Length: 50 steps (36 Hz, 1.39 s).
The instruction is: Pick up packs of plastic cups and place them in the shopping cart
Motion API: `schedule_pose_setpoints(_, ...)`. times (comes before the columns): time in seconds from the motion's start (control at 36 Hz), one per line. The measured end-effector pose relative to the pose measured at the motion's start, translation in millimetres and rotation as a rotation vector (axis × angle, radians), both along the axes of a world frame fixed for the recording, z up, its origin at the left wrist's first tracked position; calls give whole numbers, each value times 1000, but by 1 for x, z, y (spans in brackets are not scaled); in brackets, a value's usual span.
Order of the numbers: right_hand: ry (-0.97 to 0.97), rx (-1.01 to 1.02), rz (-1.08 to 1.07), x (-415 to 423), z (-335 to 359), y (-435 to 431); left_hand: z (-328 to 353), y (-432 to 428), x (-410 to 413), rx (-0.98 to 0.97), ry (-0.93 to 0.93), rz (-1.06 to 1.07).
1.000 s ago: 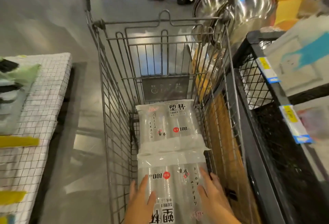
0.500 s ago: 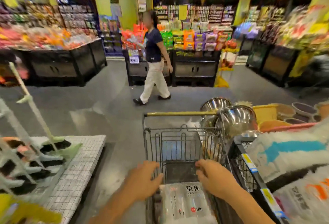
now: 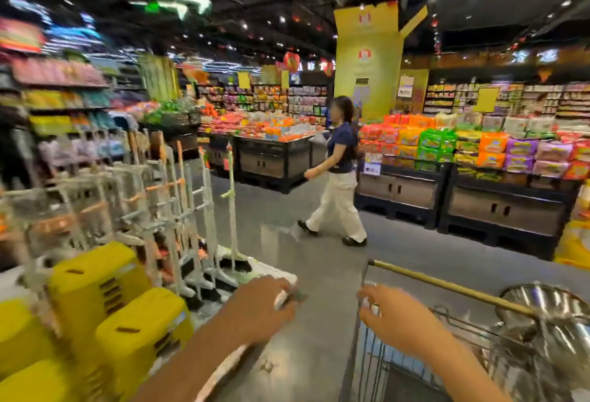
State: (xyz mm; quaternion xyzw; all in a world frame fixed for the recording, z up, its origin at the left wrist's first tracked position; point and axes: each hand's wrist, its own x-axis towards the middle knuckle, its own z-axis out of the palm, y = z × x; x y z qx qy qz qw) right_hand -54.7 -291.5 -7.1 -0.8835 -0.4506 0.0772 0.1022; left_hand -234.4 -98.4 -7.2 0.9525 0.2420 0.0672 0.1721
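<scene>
My left hand (image 3: 261, 306) hangs in the air over the floor, left of the wire shopping cart (image 3: 367, 366), fingers loosely curled and holding nothing. My right hand (image 3: 392, 322) hovers over the cart's near left corner, fingers relaxed, with nothing in its grasp; motion blur hides whether it touches the wire. The cart's gold bar (image 3: 447, 286) runs away to the right behind this hand. The inside of the cart is mostly out of view.
Shiny steel bowls (image 3: 542, 315) sit right of the cart. Yellow plastic stools (image 3: 95, 290) and a rack of brooms (image 3: 204, 210) stand on the left. A person (image 3: 338, 178) walks across the grey aisle ahead. Black display stands with bright packets (image 3: 479, 146) lie beyond.
Both hands have lifted off the packs of plastic cups in the cart and risen. The view has swung up and to the left, putting the cart at lower right.
</scene>
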Motion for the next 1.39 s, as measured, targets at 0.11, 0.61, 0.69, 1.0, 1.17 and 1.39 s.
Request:
schedule_pose_setpoints(0.11, 29, 15, 137, -29, -1, 19, -6, -6, -57, 17, -9, 147)
schedule_pose_setpoints(0.61, -50, 63, 860, -309, 10, 140, 1, -60, -410, 6, -30, 817)
schedule_pose_setpoints(0.69, -83, 90, 960, -375, 9, 150, -4, -75, -474, -9, -59, 910)
schedule_pose_setpoints(1.0, -22, 103, 1332, -646, -5, 156, -21, -179, -705, -63, -58, 1333)
schedule_pose_setpoints(1.17, -25, 15, 1581, -786, -26, 147, -30, -255, -795, -71, -18, 1581)
schedule_pose_setpoints(1.39, 14, 45, 1879, -928, -41, 136, -45, -316, -873, -117, 0, 1905)
